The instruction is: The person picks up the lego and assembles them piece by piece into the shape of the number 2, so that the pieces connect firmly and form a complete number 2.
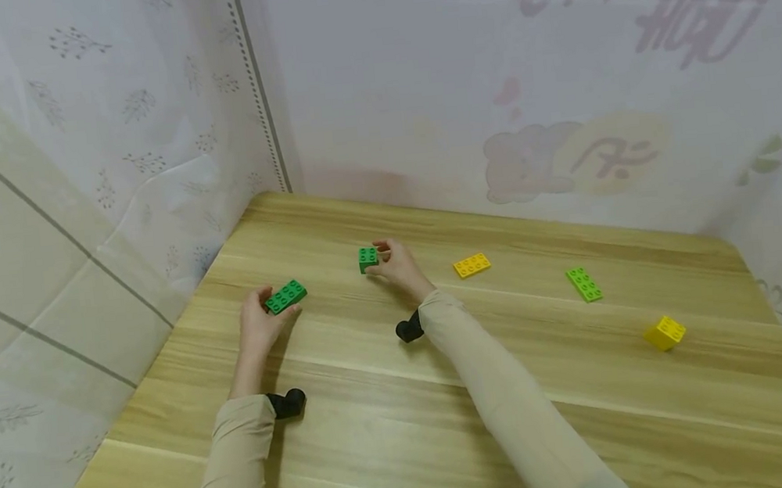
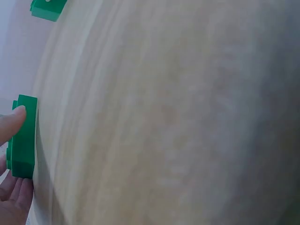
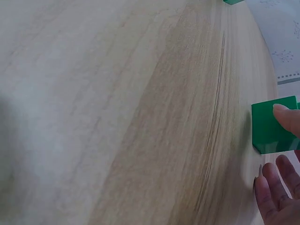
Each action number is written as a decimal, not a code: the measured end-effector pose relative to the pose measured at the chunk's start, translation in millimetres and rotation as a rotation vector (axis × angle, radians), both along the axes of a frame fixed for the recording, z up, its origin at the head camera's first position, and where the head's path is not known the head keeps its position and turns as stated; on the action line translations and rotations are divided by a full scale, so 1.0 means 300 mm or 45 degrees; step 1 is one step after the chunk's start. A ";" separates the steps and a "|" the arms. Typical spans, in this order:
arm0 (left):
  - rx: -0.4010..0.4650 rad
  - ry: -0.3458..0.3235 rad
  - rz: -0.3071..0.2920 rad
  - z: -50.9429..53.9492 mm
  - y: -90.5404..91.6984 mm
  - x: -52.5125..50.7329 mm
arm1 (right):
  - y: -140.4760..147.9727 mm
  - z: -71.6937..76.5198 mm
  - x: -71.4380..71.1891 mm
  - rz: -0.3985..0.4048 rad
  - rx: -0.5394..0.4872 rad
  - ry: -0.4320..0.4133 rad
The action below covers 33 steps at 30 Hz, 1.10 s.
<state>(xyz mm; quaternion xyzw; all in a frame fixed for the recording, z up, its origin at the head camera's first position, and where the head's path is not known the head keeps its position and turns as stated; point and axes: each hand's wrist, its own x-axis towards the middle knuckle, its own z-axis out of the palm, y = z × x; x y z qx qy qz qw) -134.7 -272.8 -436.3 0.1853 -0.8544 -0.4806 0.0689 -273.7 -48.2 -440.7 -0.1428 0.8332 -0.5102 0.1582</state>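
Behind and at the left side of a wooden counter [image 1: 366,427] there is a pale covering [image 1: 376,88] with printed drawings. On this counter two hands are occupied, each one with its own block. The left hand [image 1: 257,324] is half closed and grips the long green block [image 1: 287,296] between the thumb and the fingers, near the left edge. The right hand [image 1: 399,267] pinches the small green block [image 1: 367,259], farther back; in the right wrist view some of its lower fingers are spread loosely. Whether the blocks are lifted, I cannot tell.

About progress, I would judge that the work is at an early point: both green blocks are in hold, but they are apart, and no block is joined with another. Three pieces are not touched: the flat yellow block [image 1: 472,265], the flat light green block [image 1: 584,284] and the tall yellow block [image 1: 665,333], all on the right side.
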 end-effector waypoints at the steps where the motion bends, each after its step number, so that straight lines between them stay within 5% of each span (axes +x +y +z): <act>1: -0.006 -0.011 -0.008 0.001 -0.002 -0.001 | -0.002 0.000 -0.002 0.002 0.006 -0.001; 7: -0.045 -0.068 -0.072 -0.006 -0.021 -0.009 | -0.018 0.010 0.005 0.026 0.002 -0.017; 16: 0.013 -0.198 -0.071 0.002 -0.045 -0.021 | -0.030 -0.009 -0.002 0.041 0.052 0.017; 33: 0.002 -0.158 -0.071 0.001 -0.041 -0.028 | -0.014 -0.002 -0.018 0.079 0.088 -0.004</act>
